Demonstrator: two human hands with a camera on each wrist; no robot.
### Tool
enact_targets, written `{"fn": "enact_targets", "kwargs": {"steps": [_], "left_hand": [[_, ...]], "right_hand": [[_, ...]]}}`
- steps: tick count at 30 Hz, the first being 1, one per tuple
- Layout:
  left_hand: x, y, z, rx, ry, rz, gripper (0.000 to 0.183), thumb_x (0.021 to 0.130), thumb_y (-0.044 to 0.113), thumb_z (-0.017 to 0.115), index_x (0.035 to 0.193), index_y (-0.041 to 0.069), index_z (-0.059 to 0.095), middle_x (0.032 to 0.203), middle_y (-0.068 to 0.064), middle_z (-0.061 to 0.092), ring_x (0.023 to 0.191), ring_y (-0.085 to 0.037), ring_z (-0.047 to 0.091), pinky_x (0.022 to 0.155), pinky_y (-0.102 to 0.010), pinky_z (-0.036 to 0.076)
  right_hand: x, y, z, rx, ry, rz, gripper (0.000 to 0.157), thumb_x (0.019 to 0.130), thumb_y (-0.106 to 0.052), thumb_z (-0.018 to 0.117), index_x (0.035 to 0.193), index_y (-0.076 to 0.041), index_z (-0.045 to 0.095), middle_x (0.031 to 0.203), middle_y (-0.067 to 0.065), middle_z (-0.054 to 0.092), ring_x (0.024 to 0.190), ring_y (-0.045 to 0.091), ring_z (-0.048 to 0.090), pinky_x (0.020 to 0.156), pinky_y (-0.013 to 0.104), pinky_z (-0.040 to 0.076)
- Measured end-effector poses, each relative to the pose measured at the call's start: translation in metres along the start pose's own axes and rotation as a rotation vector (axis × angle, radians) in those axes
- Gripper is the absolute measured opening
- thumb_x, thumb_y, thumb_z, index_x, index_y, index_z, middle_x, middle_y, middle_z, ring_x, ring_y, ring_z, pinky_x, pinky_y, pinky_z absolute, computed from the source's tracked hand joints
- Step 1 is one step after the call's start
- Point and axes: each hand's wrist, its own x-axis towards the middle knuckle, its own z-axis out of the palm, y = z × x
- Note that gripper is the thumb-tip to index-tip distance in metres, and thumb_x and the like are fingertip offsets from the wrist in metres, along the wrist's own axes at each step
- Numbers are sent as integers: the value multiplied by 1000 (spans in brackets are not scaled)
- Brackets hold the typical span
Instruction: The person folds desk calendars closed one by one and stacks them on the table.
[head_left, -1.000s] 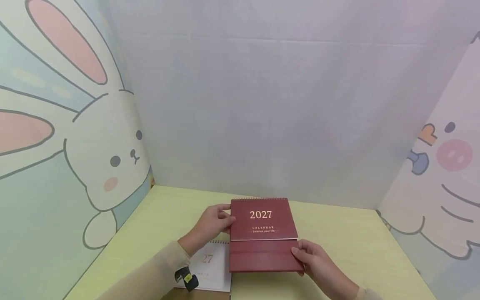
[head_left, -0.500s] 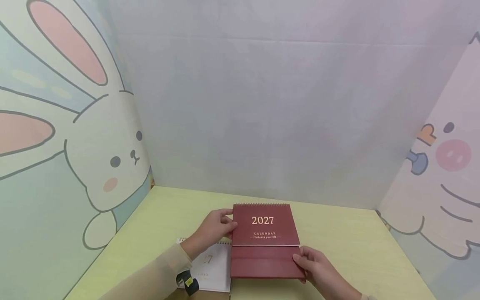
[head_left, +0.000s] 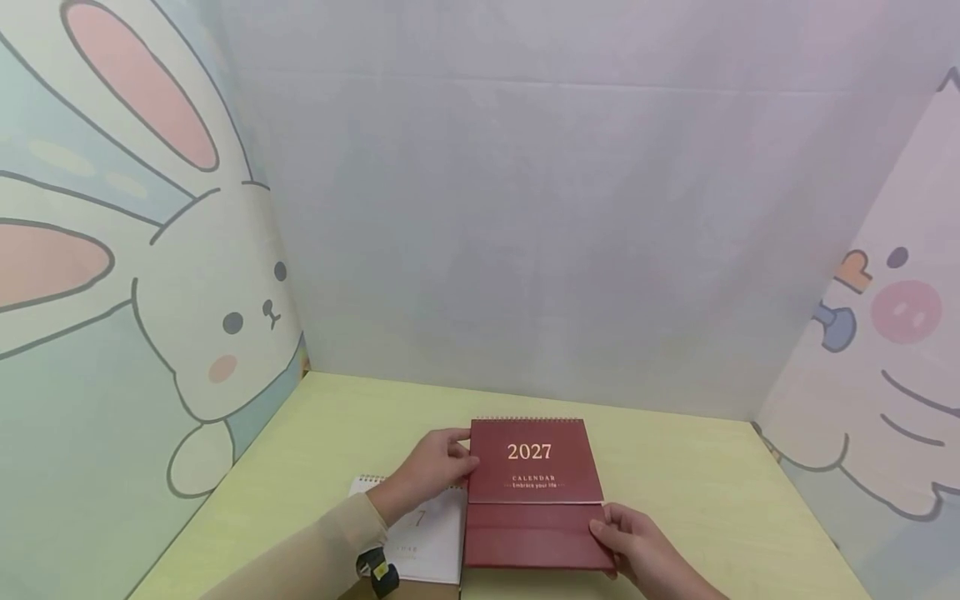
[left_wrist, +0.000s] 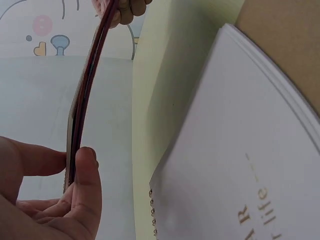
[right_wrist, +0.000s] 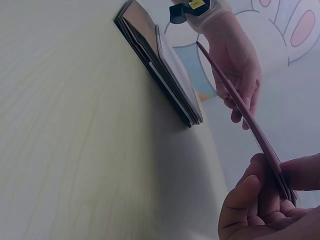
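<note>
A dark red desk calendar (head_left: pixel 536 467) with gold "2027" lettering and a wire spiral along its far edge is held flat between both hands. My left hand (head_left: pixel 431 473) pinches its left side near the spiral, thumb on the cover. At the lower right corner, my right hand (head_left: pixel 637 542) grips the plain red base. Both wrist views show the red calendar (left_wrist: pixel 85 95) edge-on and raised off the table. A white spiral calendar (head_left: pixel 431 542) with a brown base (head_left: pixel 405 590) lies under my left forearm, partly hidden by it and by the red calendar.
The pale yellow table (head_left: pixel 690 467) ends at a grey-white cloth wall (head_left: pixel 525 250). Side walls with a printed rabbit (head_left: pixel 217 308) and another cartoon animal (head_left: pixel 885 367) flank it. In the right wrist view, dark-edged layers (right_wrist: pixel 157 75) lie beneath the white calendar.
Both hands have brought the red calendar slightly nearer to me and a little to the right, keeping the same grips. The white calendar stays in place, with more of its spiral showing.
</note>
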Motion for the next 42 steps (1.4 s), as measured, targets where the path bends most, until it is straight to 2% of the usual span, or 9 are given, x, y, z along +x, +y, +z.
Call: {"fn": "enact_targets", "kwargs": {"steps": [5,11,17,28,37,42], "left_hand": [[-2,-1,2,51,-20,3,62,102,17,74,157,-3,51,94,-4,77,71,-13,70,63,-30,61],[-3,-5,5,117,-43,-21,65,102,23,75,158,0,51,101,-4,77,68,-15,66,56,-29,55],[-3,-8,10,133,-73,-46,65,101,22,75,158,2,52,103,-4,77,68,-16,65,56,-29,53],[-2,-13,15,142,-116,-61,66,101,19,75,160,2,51,99,0,75,60,-11,59,50,-24,48],[-3,-17,19,157,-133,-81,67,100,19,75,160,2,50,93,1,73,62,-12,60,50,-26,48],[-2,-18,21,175,-142,-59,67,100,17,75,161,4,49,89,1,74,61,-13,60,52,-27,48]], "right_hand": [[-1,3,0,-1,-7,12,21,115,-21,53,105,-4,59,89,-1,67,75,12,59,67,25,52],[-4,7,-2,-3,-5,32,20,114,-21,55,105,-4,59,90,-2,69,79,12,61,68,24,53],[-6,13,-3,-8,-14,42,17,112,-18,56,101,-5,57,87,-2,63,81,10,60,71,23,53],[-7,22,-5,-29,-33,27,19,112,-17,56,104,0,59,91,2,73,82,12,68,71,24,57],[-8,23,-7,-10,-63,43,24,114,-19,52,113,4,60,101,8,79,92,17,78,79,29,63],[-7,27,-8,-2,-69,43,24,114,-19,52,113,4,59,101,9,79,93,17,79,79,29,64]]}}
